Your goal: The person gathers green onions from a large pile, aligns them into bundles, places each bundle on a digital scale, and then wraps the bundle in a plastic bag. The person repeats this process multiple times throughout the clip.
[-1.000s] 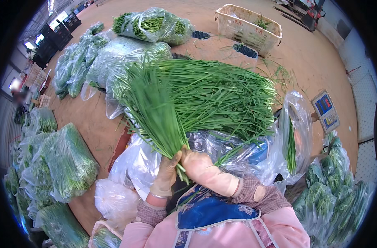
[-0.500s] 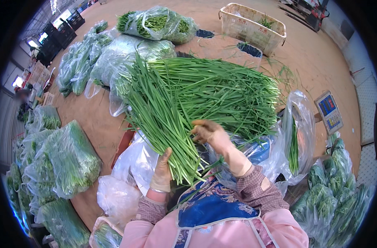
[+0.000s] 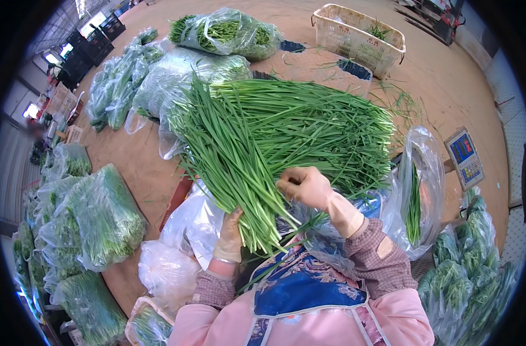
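Observation:
A loose bunch of garlic chives (image 3: 231, 164) slants toward me, its pale stem ends near my apron. My left hand (image 3: 229, 237), in a thin pale glove, is closed around the left side of its lower stems. Just right of those stems is my gloved right hand (image 3: 306, 188), its fingers curled together; anything in them is hidden. Behind the bunch, a large heap of garlic chives (image 3: 323, 130) lies crosswise, its leaves partly under the bunch. Crumpled clear plastic (image 3: 332, 245) lies below my right wrist.
Bagged greens (image 3: 110, 222) stand at left, with more bags (image 3: 222, 34) at the far side. A cream crate (image 3: 355, 43) stands far right. To the right are a digital scale (image 3: 464, 155), an open plastic bag (image 3: 427, 190) and more bagged greens (image 3: 467, 277). White plastic (image 3: 188, 222) lies near my left hand.
My right hand has shifted slightly right and down, its fingers now curled tighter. My left hand stays on the bunch. The whole view has moved slightly.

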Motion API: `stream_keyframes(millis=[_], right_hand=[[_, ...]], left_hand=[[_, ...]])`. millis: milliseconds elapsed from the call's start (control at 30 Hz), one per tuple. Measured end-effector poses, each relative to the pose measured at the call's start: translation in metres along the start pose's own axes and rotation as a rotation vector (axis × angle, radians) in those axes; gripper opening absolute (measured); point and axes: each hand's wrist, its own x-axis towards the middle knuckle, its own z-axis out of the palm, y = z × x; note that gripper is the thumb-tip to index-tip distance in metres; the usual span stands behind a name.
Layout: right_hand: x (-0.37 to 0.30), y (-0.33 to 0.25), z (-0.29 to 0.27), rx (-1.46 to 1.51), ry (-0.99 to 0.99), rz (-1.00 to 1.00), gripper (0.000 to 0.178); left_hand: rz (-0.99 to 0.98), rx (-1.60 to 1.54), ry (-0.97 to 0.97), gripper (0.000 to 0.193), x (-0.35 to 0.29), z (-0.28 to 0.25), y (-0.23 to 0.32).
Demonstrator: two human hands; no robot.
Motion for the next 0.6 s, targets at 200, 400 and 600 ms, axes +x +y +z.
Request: stream_keyframes(millis=[200,400,600], right_hand=[[0.018,0.008,-0.043,0.640,0.300,-0.305,0.023],[0.027,0.037,-0.034,0.057,0.101,0.036,0.063],[-0.016,0.017,0.060,-0.526,0.039,-0.255,0.047]], left_hand=[[-0.022,-0.050,-0.045,0.048,0.004,-0.018,-0.006],[-0.013,-0.087,0.129,0.057,0.009,-0.054,-0.020],[0.054,0.349,0.170,0.071,-0.013,0.012,0.007]])
